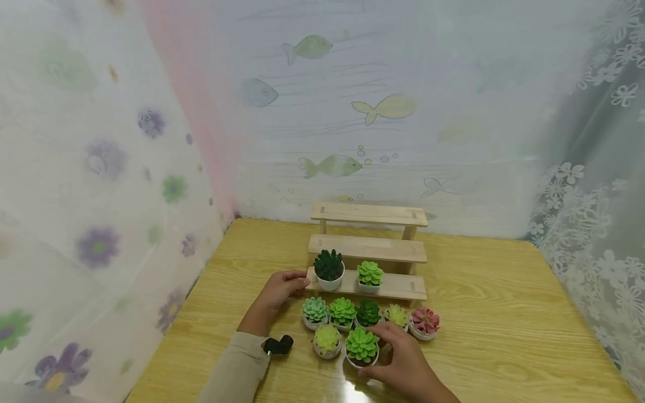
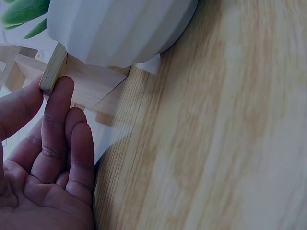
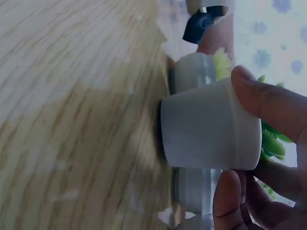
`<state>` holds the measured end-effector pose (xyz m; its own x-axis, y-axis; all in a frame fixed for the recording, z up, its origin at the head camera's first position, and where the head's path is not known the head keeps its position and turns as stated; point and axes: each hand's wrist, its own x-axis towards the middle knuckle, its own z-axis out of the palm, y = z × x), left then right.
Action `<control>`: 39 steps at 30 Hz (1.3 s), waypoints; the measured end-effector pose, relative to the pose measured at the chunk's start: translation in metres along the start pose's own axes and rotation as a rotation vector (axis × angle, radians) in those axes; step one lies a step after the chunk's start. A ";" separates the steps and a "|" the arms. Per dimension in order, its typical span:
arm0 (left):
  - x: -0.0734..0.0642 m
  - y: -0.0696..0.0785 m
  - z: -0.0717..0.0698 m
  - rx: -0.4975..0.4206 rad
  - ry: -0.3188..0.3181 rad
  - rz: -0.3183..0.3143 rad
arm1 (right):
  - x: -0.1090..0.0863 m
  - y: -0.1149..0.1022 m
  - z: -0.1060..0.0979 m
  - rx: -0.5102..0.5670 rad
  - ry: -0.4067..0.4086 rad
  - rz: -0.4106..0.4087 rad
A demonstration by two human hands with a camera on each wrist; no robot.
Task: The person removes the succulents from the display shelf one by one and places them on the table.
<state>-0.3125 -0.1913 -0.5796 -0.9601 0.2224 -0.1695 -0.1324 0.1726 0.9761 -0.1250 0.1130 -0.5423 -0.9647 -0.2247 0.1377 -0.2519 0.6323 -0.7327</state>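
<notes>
My left hand [image 1: 277, 290] pinches the left end of the lowest board of a three-step wooden plant stand [image 1: 395, 285]; the left wrist view shows thumb and fingers [image 2: 58, 103] on the board's edge. At the front of the group, my right hand [image 1: 403, 361] grips a bright green succulent [image 1: 361, 344] by its white pot [image 3: 206, 127], thumb and fingers around the rim. The pot stands upright close over the table. On the lowest board are a dark green succulent [image 1: 328, 266] in a ribbed white pot and a light green one [image 1: 370, 274].
Before the stand is a row of potted succulents: pale green [image 1: 315, 309], bright green [image 1: 342, 311], dark green [image 1: 368, 313], yellow-green [image 1: 396, 316] and pink [image 1: 425, 320]. Another yellow-green one [image 1: 327, 340] stands nearer. A fish-patterned curtain [image 1: 322, 112] hangs behind the wooden table [image 1: 504, 313].
</notes>
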 end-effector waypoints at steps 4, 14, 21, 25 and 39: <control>0.001 0.001 0.000 -0.002 0.003 0.001 | 0.001 0.000 0.001 -0.011 0.020 0.001; -0.001 0.001 0.000 0.001 0.018 0.001 | 0.005 0.001 0.001 -0.068 -0.001 0.036; -0.003 0.001 -0.003 -0.016 0.015 0.020 | 0.009 -0.004 -0.001 -0.029 -0.031 0.069; -0.004 0.002 -0.002 -0.021 0.012 0.010 | 0.008 -0.006 -0.001 0.019 -0.050 0.099; -0.005 0.003 -0.001 -0.003 0.007 0.012 | 0.008 -0.004 -0.005 0.092 -0.111 0.144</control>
<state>-0.3083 -0.1925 -0.5759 -0.9633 0.2177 -0.1571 -0.1218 0.1674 0.9783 -0.1324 0.1119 -0.5351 -0.9744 -0.2205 -0.0442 -0.0985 0.5950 -0.7977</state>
